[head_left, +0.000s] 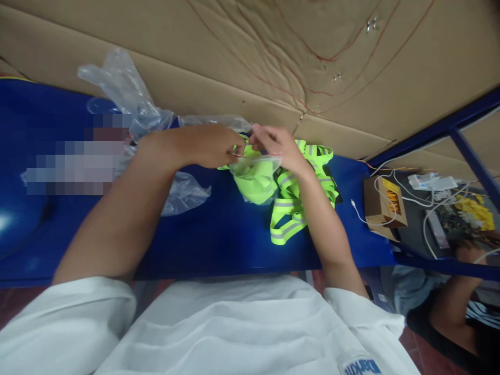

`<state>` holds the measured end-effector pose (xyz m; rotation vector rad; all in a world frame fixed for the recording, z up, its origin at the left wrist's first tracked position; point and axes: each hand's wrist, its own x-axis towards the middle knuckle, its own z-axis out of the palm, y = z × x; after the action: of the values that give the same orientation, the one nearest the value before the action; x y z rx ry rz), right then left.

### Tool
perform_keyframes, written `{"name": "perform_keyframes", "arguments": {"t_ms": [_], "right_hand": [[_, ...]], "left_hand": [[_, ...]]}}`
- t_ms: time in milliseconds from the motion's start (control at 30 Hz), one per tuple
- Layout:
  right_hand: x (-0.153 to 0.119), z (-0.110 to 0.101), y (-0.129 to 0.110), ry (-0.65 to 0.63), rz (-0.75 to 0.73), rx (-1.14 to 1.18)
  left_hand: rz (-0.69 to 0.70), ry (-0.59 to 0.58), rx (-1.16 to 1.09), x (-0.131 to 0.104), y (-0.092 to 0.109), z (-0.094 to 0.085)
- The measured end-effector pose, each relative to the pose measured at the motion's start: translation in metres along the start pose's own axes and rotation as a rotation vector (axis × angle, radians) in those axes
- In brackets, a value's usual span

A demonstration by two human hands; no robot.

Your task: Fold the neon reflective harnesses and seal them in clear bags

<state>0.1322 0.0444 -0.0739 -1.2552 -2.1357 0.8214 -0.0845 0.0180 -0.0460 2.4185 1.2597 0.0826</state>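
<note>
A small clear zip bag [255, 179] with a thin red line along its mouth holds a bunched neon-yellow item, whose kind I cannot make out through the plastic. My left hand [219, 146] is closed on the left end of the bag's mouth. Over the right end, my right hand [278, 146] has its fingers curled in and the bag's edge against it; its fingertips are partly hidden. Just right of the bag, partly under my right forearm, lies a heap of neon-yellow straps with grey reflective stripes [289, 221].
Loose clear plastic bags [125, 86] lie left on the blue table [219, 234], beside a blurred-out patch. Cardboard [156, 52] lines the back. Right are a small cardboard box [375, 200], white cables and a blue frame [474, 156]. Beyond it, another person's arm [453, 302] shows.
</note>
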Motion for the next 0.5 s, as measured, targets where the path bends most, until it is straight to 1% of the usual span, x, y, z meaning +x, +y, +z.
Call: {"name": "perform_keyframes", "arguments": {"t_ms": [67,100,133,200,233,300,367,400,467,500], "right_hand": [[-0.015,-0.013,-0.007,-0.158,0.005,0.253],[-0.025,-0.020,-0.008,-0.215,0.004,0.343],[-0.034,-0.026,-0.007,-0.244,0.010,0.409],[-0.052,-0.034,-0.002,-0.203,-0.033,0.440],[-0.060,-0.036,0.002,-0.153,-0.060,0.402],[-0.071,-0.034,0.012,-0.002,-0.076,0.348],[-0.076,-0.028,0.022,0.114,-0.018,0.395],[-0.076,-0.024,0.027,0.141,0.028,0.452],[-0.076,-0.018,0.035,0.155,0.109,0.569],[-0.075,-0.015,0.038,0.150,0.135,0.609]], "left_hand": [[-0.028,-0.009,-0.026,-0.004,0.000,-0.007],[-0.046,-0.015,-0.040,-0.007,0.001,-0.011],[-0.061,-0.021,-0.057,-0.010,0.001,-0.015],[-0.055,-0.011,-0.103,-0.015,0.002,-0.023],[-0.029,-0.002,-0.133,-0.017,0.002,-0.026],[0.057,0.019,-0.193,-0.018,0.002,-0.030],[0.142,0.065,-0.253,-0.017,0.002,-0.029],[0.162,0.091,-0.289,-0.015,0.002,-0.027],[0.152,0.118,-0.387,-0.011,0.000,-0.022],[0.129,0.112,-0.450,-0.008,-0.001,-0.019]]}}
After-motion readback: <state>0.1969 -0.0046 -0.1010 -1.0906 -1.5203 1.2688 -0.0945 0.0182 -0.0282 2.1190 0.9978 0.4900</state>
